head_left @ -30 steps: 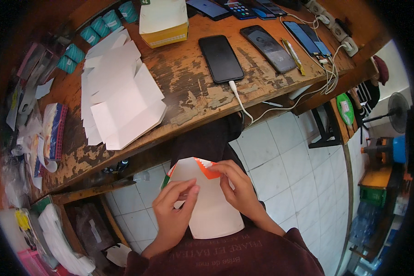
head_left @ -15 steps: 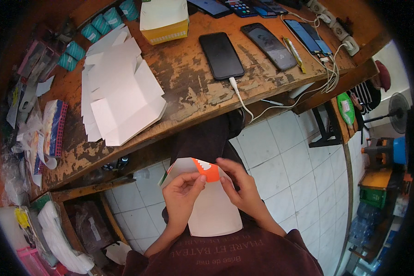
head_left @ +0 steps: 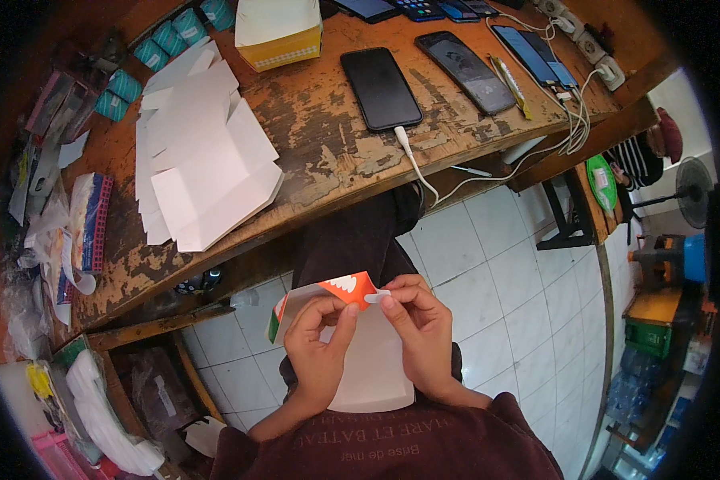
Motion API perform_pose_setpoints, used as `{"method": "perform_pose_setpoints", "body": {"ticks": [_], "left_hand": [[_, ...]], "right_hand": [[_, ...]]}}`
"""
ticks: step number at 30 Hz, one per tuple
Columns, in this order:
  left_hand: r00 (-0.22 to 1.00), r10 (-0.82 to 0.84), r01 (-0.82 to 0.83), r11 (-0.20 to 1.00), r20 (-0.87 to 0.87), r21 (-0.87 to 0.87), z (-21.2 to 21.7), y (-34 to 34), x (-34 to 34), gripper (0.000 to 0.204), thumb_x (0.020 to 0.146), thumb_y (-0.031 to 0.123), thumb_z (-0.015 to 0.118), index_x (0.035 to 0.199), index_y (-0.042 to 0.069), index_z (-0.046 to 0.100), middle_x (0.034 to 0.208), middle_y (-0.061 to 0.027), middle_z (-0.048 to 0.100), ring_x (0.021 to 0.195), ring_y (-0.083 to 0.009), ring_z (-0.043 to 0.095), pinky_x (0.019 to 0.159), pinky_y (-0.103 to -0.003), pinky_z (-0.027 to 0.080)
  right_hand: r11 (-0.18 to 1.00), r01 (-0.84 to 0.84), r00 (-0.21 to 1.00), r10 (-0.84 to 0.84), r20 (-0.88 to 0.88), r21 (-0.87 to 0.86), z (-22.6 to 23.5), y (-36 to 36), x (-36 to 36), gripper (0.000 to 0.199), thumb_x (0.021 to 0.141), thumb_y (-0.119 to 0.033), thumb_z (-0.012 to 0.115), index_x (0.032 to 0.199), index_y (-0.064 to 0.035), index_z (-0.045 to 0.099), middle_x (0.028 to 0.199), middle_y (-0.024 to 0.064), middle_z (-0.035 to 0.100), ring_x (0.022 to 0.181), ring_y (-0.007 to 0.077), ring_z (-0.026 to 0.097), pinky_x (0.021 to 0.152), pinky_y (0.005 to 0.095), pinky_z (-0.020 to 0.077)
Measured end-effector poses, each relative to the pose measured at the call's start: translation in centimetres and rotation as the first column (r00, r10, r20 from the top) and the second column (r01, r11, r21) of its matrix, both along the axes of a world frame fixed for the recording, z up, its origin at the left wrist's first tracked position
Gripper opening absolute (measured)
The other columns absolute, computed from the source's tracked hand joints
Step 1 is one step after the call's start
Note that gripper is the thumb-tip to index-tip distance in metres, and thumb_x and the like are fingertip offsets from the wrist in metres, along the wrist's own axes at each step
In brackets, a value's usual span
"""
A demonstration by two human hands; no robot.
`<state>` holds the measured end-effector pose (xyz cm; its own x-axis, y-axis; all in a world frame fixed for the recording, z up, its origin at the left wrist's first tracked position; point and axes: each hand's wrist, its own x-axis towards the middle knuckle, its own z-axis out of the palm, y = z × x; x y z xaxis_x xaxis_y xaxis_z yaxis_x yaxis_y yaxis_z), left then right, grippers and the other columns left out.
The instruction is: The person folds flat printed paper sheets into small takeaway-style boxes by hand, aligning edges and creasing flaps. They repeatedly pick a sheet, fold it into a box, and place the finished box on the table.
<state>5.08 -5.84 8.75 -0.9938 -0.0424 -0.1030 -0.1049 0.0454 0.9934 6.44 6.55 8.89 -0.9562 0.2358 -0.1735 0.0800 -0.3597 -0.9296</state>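
Note:
Over my lap I hold a partly folded cardboard box [head_left: 370, 368], plain white inside, with orange, white and green print on its outer side. My left hand [head_left: 320, 332] is closed on the box, thumb and fingers pinching the edge beside an orange printed flap [head_left: 358, 290]. To the right of that flap, my right hand [head_left: 420, 324] pinches a small white tab [head_left: 377, 296] between thumb and fingertips. The wide white panel of the box hangs down between my wrists, against my shirt. Fingers cover part of the folded corner.
On the worn wooden table [head_left: 320, 152] ahead lies a stack of flat white box blanks [head_left: 208, 180]. A yellow box [head_left: 278, 40] stands behind. Several phones, one a black phone [head_left: 381, 90] on a white cable [head_left: 406, 148], lie right of it. Teal rolls [head_left: 168, 38] line the back left.
My right hand's fingers have closed in on the white tab, which now sticks out beside the orange flap. The flap has tilted, showing more print. The view has shifted slightly.

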Motion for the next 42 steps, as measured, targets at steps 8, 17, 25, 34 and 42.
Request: {"method": "perform_pose_setpoints", "body": {"ticks": [8, 17, 25, 34, 42], "left_hand": [[0.977, -0.098, 0.038, 0.955, 0.189, 0.296, 2.8, -0.4, 0.0, 0.015, 0.087, 0.005, 0.06, 0.099, -0.003, 0.06, 0.09, -0.0056, 0.063, 0.085, -0.0091, 0.057, 0.077, -0.023, 0.045], [0.958, 0.138, -0.088, 0.976, -0.25, 0.201, 0.7, 0.1, 1.6, 0.014, 0.081, -0.003, 0.065, 0.092, -0.003, 0.057, 0.091, -0.0096, 0.064, 0.079, -0.01, 0.06, 0.071, -0.022, 0.049], [0.987, 0.037, 0.005, 0.965, -0.154, 0.264, 0.2, 0.7, 1.4, 0.022, 0.093, 0.006, 0.049, 0.112, -0.004, 0.052, 0.106, -0.0128, 0.06, 0.095, -0.0149, 0.058, 0.085, -0.027, 0.047], [0.919, -0.383, 0.378, 0.923, -0.088, -0.076, 0.1, -1.8, 1.6, 0.034, 0.09, 0.011, 0.054, 0.118, -0.007, 0.049, 0.122, -0.0205, 0.052, 0.11, -0.0212, 0.053, 0.096, -0.035, 0.04], [0.914, -0.029, -0.137, 0.917, -0.406, -0.375, -0.3, -1.8, -1.2, 0.029, 0.072, 0.0, 0.072, 0.099, -0.006, 0.062, 0.091, -0.0139, 0.063, 0.073, -0.0188, 0.061, 0.064, -0.027, 0.05]], "right_hand": [[0.999, 0.01, 0.995, -0.007, -0.096, 0.039, 1.7, -0.8, -0.1, 0.007, 0.084, -0.002, 0.063, 0.09, 0.0011, 0.064, 0.101, 0.0072, 0.049, 0.092, 0.0119, 0.051, 0.08, 0.0235, 0.0422], [0.938, -0.071, 0.949, 0.168, -0.267, 0.338, 1.6, -0.2, -0.7, 0.01, 0.078, -0.002, 0.067, 0.088, -0.0007, 0.067, 0.111, 0.0129, 0.053, 0.104, 0.0216, 0.054, 0.087, 0.0309, 0.0443], [0.886, 0.039, 0.918, 0.151, -0.367, 0.462, -0.3, -1.0, -1.3, 0.026, 0.078, 0.002, 0.065, 0.104, 0.0015, 0.064, 0.117, 0.0163, 0.051, 0.109, 0.0262, 0.054, 0.089, 0.0329, 0.0459], [0.63, 0.139, 0.979, 0.029, -0.201, 0.764, -3.5, 0.9, -2.3, 0.034, 0.084, 0.0, 0.057, 0.118, 0.0006, 0.056, 0.107, 0.016, 0.061, 0.098, 0.0263, 0.061, 0.084, 0.0306, 0.0474], [0.654, 0.141, 0.986, -0.029, -0.162, 0.743, -3.3, 2.8, -2.3, 0.027, 0.083, -0.001, 0.06, 0.109, 0.0035, 0.06, 0.101, 0.0148, 0.061, 0.09, 0.0234, 0.061, 0.078, 0.0283, 0.0471]]}}
